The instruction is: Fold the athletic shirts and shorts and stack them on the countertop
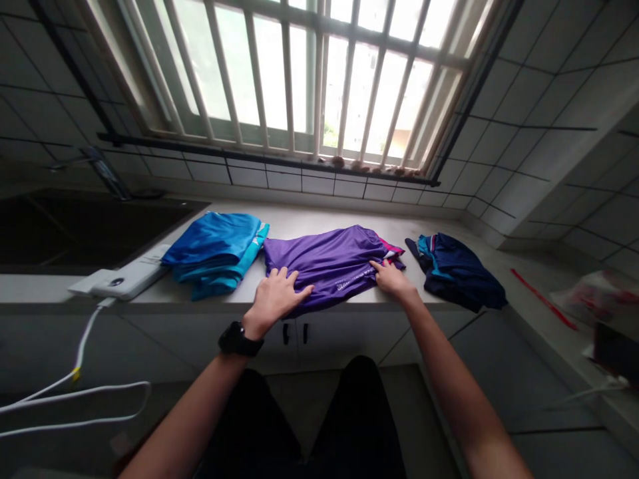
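And now resting a spread left hand (274, 294) plus a right hand (396, 278), cannot tell whether pinching, on one purple cloth (329, 256) overlapping the front edge of the counter (304, 217), between one blue bundle (219, 239) and one navy bundle (462, 269).

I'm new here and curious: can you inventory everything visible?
Purple garment: 1, purple, middle
Blue garment pile: 1, blue, left
Navy garment pile: 1, navy, right
Counter: 1, white, beneath window
Power strip, apparently: 1, white, left
Cable: 1, white, lower left
Sink: 1, dark, far left
Faucet: 1, dark, behind sink
Barred window: 1, pale, top
Small lumps: several, brown, window's base
Wall tiles: many, white, behind
Cabinet handles: 2, black, below counter
Red strip: 1, red, right
Plastic bag: 1, translucent, right
Smartwatch: 1, black, left wrist
Legs: 2, black-trousered, bottom
Left hand, right hand: 2, bare, on garment
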